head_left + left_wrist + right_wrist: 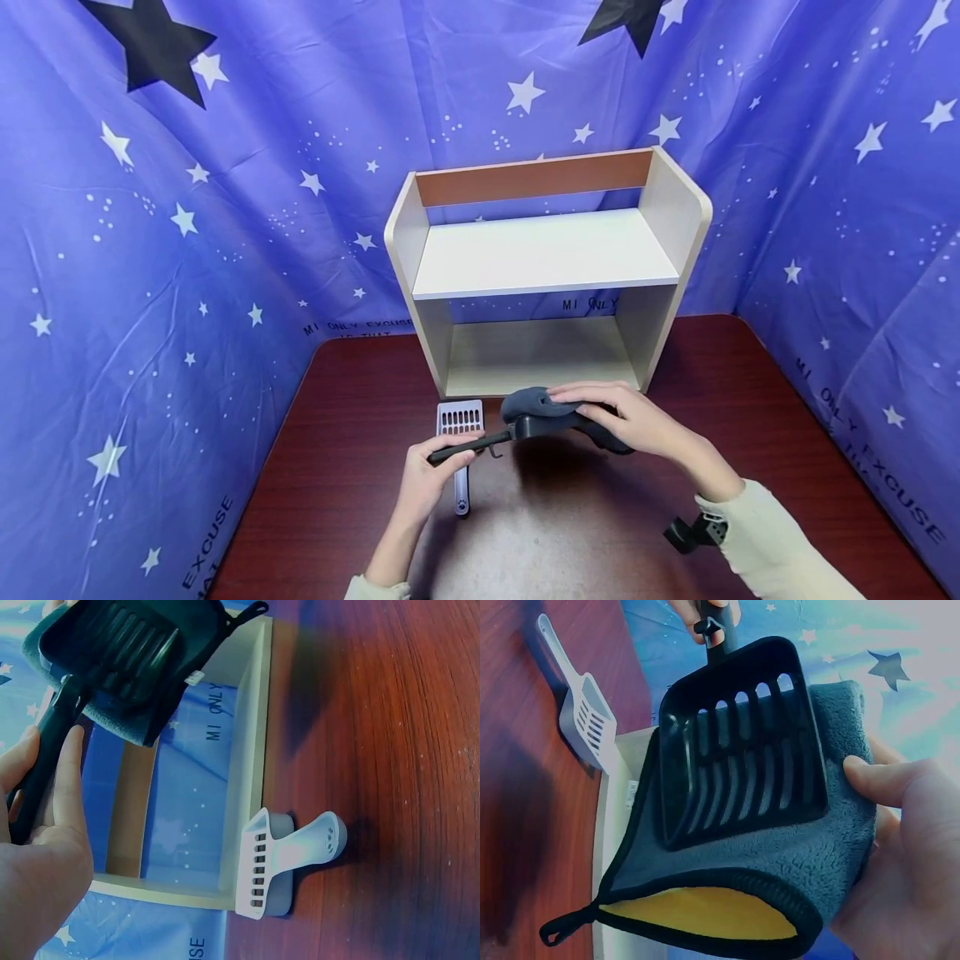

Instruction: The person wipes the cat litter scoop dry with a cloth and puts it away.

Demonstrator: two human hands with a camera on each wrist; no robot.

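My left hand [423, 479] grips the handle of a black slotted litter scoop [676, 787], which is raised above the table. A grey plush cleaning cloth [847, 727] lies against the underside of the scoop's basket, and part of it shows through the slots. My right hand [637, 417] holds this cloth, thumb on its near face and fingers behind. Black edging and a hanging loop [555, 928] trim the cloth, and a yellow inner side [705, 911] shows where it folds. Below my left hand, a pale grey slotted scoop [296, 855] with a paw print on its handle rests on the table.
Behind the hands stands a two-tier shelf unit [547, 254] with pale side panels and a brown back rail. The dark red wooden table [330, 500] is enclosed by blue star-patterned curtains [247, 208]. The pale scoop lies close to the shelf's front left corner.
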